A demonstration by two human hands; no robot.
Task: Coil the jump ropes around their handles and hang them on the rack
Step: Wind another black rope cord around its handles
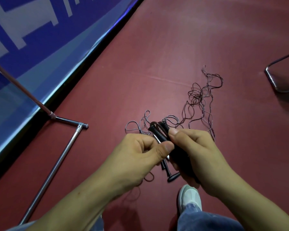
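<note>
A bundle of black jump-rope handles (pixel 158 133) is held between both hands at the centre of the view. My left hand (pixel 140 153) pinches the handles from the left with thumb and fingers. My right hand (pixel 193 150) wraps around them from the right, thumb on top. More black handle ends (pixel 170 176) stick out below the hands. Thin dark ropes (pixel 200 100) trail from the handles in tangled loops across the red floor, reaching far right. The metal rack base (pixel 63 151) stands at the left.
A blue banner with white marks (pixel 32 47) runs along the floor's left edge behind the rack's slanted pole (pixel 18 85). A curved metal frame (pixel 279 80) sits at the right edge. My white shoe (pixel 190 197) and jeans are below the hands.
</note>
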